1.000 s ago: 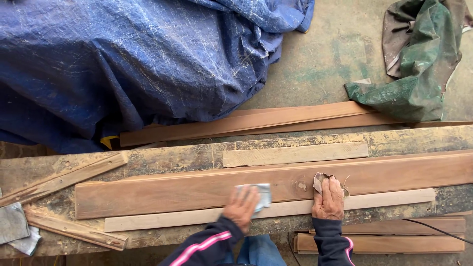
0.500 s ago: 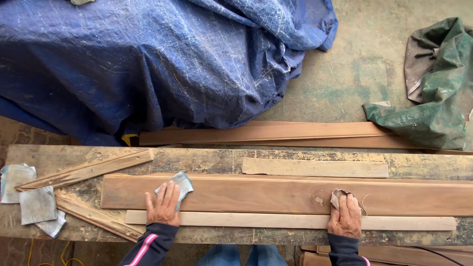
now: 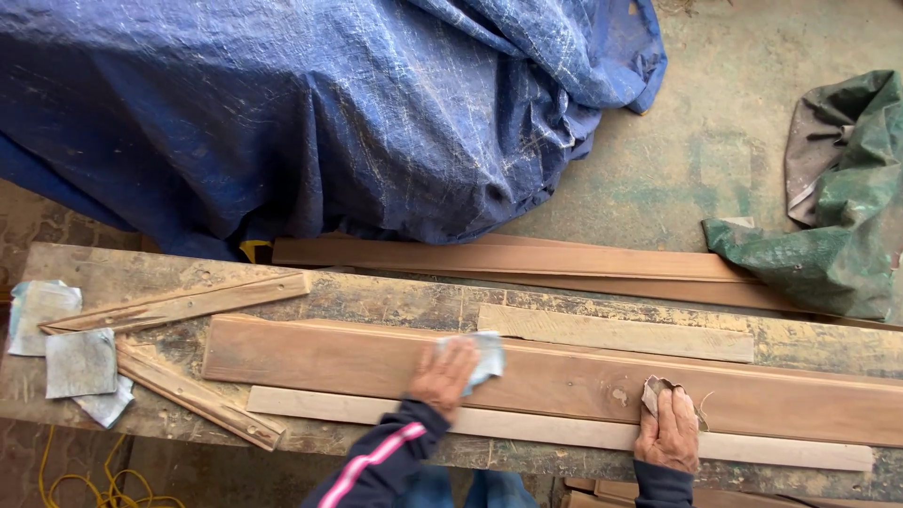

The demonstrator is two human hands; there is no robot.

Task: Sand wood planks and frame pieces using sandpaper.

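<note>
The long brown plank [image 3: 564, 376] lies lengthwise on the desk [image 3: 395, 301]. The left hand [image 3: 440, 378] presses flat on the plank's middle, fingers spread over a grey sandpaper sheet [image 3: 484, 357]. The right hand [image 3: 670, 435], well apart from the left, rests on the plank's near edge, gripping a crumpled brown scrap [image 3: 655, 389]. Just in front of the plank lies a pale strip [image 3: 329, 406]; beyond it, a blue tarp [image 3: 329, 113].
</note>
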